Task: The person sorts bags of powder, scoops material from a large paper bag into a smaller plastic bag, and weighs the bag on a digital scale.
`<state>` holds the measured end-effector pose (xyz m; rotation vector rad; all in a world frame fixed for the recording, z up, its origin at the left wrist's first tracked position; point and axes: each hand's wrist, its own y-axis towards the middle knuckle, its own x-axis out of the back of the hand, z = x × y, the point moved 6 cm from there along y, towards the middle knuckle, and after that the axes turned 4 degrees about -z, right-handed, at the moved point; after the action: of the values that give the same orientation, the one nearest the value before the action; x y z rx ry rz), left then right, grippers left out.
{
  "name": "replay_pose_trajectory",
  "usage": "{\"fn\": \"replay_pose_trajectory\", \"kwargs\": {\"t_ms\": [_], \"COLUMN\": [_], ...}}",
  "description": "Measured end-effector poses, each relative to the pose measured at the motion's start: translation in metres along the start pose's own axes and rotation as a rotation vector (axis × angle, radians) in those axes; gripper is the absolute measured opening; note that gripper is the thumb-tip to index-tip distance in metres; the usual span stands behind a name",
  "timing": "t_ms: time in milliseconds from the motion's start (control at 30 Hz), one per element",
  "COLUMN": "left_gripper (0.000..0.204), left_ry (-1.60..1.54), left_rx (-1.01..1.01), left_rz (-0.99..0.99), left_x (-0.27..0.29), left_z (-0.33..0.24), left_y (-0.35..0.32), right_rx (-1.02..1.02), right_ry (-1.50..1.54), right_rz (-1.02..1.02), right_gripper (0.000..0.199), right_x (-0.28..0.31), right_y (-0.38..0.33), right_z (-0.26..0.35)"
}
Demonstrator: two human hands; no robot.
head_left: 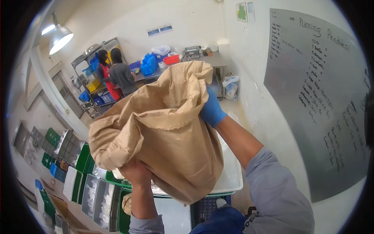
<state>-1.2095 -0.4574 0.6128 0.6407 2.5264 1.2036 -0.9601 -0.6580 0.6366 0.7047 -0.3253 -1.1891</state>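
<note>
A large brown paper sack (179,150) is held up in front of me, its crumpled mouth open and folded over at the rim. At the sack's right side, my right hand (212,107) wears a blue glove and grips the rim, its fingers partly hidden behind the paper. My left hand (135,171), with no glove showing, grips the lower left part of the folded rim. Its fingers are mostly covered by the sack. What the sack contains cannot be seen. Beneath it is a white tub (232,171), largely hidden by the sack.
Green and grey crates (89,193) with white bagged items line the left. Two people (117,74) stand by a metal shelf at the back. A worktable (214,59) carries a red basin (171,59) and blue bags (149,64). A whiteboard (311,117) hangs on the right wall.
</note>
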Motion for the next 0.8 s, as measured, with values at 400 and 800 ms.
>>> {"fn": "replay_pose_trajectory", "kwargs": {"t_ms": [400,800], "left_gripper": [0.034,0.033], "left_ry": [0.455,0.471], "left_rx": [0.230,0.054], "left_rz": [0.560,0.592], "left_x": [-0.080,-0.051], "left_z": [0.139,0.172], "left_y": [-0.120,-0.146], "right_rx": [-0.619,-0.621], "right_ry": [0.271,-0.594], "right_rz": [-0.176,-0.331], "right_gripper": [0.028,0.050], "right_x": [0.088,0.172], "right_y": [-0.010,-0.248], "right_z": [-0.185,-0.241]}}
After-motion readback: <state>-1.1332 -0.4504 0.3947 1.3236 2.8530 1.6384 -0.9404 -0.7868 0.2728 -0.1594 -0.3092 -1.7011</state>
